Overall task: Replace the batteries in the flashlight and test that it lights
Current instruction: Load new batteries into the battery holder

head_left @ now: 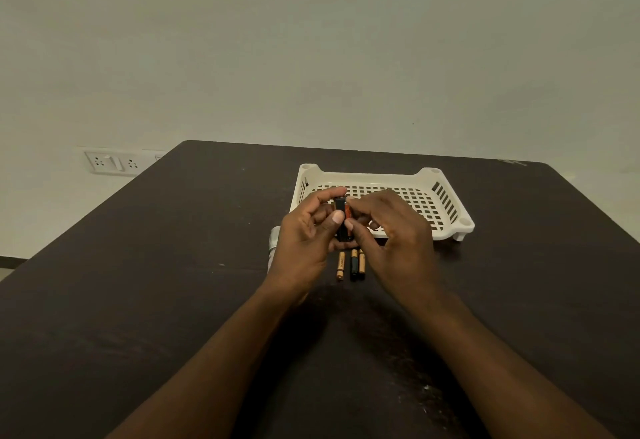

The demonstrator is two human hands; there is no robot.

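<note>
I am gripping the battery holder in both hands — left hand, right hand — at twelve o'clock from the spare batteries on the counter; light, rigid plastic, probably slippery, best pinched by its sides.

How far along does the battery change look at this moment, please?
Done: the flashlight lies opened on the table, three batteries beside it. In hand: both hands, left and right, hold the battery holder. Left: reassembly and the light test.
</note>
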